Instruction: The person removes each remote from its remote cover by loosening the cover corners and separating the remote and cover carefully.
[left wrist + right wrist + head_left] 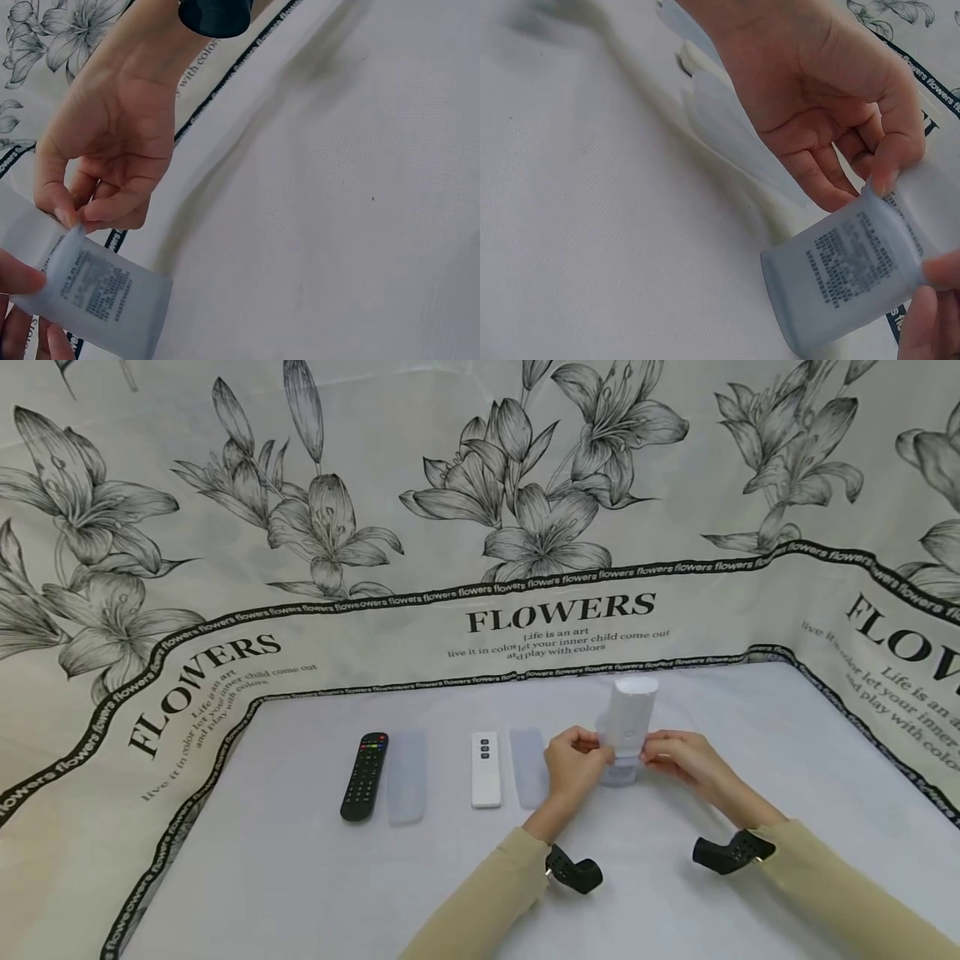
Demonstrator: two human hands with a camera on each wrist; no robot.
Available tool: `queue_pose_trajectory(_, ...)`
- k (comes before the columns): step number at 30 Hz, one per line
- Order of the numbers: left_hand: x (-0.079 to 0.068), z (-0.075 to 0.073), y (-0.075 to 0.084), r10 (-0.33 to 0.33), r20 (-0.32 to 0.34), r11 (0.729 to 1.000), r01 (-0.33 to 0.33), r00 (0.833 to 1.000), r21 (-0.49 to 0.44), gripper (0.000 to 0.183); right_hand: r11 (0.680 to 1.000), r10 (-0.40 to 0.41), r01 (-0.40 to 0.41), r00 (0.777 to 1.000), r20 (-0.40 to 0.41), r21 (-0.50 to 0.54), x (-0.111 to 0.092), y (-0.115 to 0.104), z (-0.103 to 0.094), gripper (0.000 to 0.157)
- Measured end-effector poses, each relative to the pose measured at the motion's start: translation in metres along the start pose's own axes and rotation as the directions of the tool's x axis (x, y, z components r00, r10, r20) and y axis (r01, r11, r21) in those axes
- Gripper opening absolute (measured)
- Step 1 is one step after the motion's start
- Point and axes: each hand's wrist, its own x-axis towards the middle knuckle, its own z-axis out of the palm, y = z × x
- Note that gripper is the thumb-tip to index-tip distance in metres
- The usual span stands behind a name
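A white remote control [633,710] stands tilted up at the right of the table, its lower end inside a translucent silicone sleeve [619,775]. My left hand [572,768] pinches the sleeve's rim on one side between thumb and fingers. On the opposite side my right hand [688,760] pinches the rim the same way. Small printed text on the remote's back shows through the sleeve [795,300] in the right wrist view. The left wrist view has the right hand [124,142] with its fingertips at the rim of the sleeve [146,300].
Left of the hands lie a black remote control [364,777], a flat translucent sleeve [407,777], a smaller white remote [486,770] and another translucent sleeve [528,767]. A white cloth [285,877] covers the table. Behind hangs a flower-printed cloth [360,652].
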Motion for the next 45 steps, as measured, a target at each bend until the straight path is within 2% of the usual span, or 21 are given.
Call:
queue_pose_trajectory(6,-0.003,0.003,-0.003,-0.001,0.008,0.999,0.001,1.000,0.032,0.015,0.997,0.021,-0.022,1.000,0.009,0.070,-0.002,0.005,-0.002,0.025)
queue_pose_trajectory(13,-0.001,-0.001,-0.004,0.018,-0.011,0.999,-0.017,1.000,0.049,0.016,0.996,0.034,-0.034,0.999,0.008,0.078,0.003,0.006,0.003,0.023)
queue_pose_trajectory(17,0.000,-0.003,-0.005,0.006,-0.008,0.999,-0.006,1.000,0.040,0.017,0.994,0.045,-0.046,0.999,0.012,0.095,0.006,0.007,0.005,0.022)
queue_pose_trajectory(25,0.001,-0.004,-0.008,-0.013,0.015,0.999,0.012,1.000,0.041,0.018,0.982,0.066,-0.070,0.997,0.025,0.175,0.009,0.013,0.005,0.025)
queue_pose_trajectory(34,0.001,-0.004,-0.007,-0.044,0.033,0.997,0.042,0.998,0.067,0.018,0.981,0.091,-0.097,0.995,0.043,0.167,0.008,0.015,0.005,0.022)
queue_pose_trajectory(45,0.001,-0.005,-0.012,-0.019,0.024,0.997,0.017,1.000,0.073,0.018,0.984,0.094,-0.092,0.995,-0.011,0.150,0.007,0.018,0.009,0.023)
